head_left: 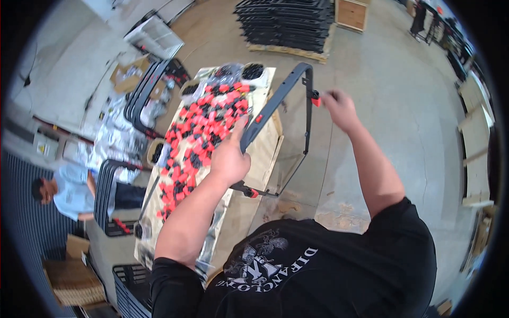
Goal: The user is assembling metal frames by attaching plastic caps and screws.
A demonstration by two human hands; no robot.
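My left hand [230,161] is closed around the near end of a black frame [281,95], its index finger stretched along the bar. The frame is a bent bar with thin rods and stands tilted beside the table's right edge. A red and black clip [316,99] sits on its far upright, and another red clip [252,193] is low on the near side. Just right of the upper clip is my right hand [340,110], slightly blurred, with its fingers curled in. Whatever those fingers hold, if anything, cannot be made out.
Many red and black clips [204,124] cover the wooden table [270,153], with tubs of black parts [253,71] at its far end. More black frames [151,95] lean at the left, near a person [74,185]. A pallet stack [286,24] stands beyond.
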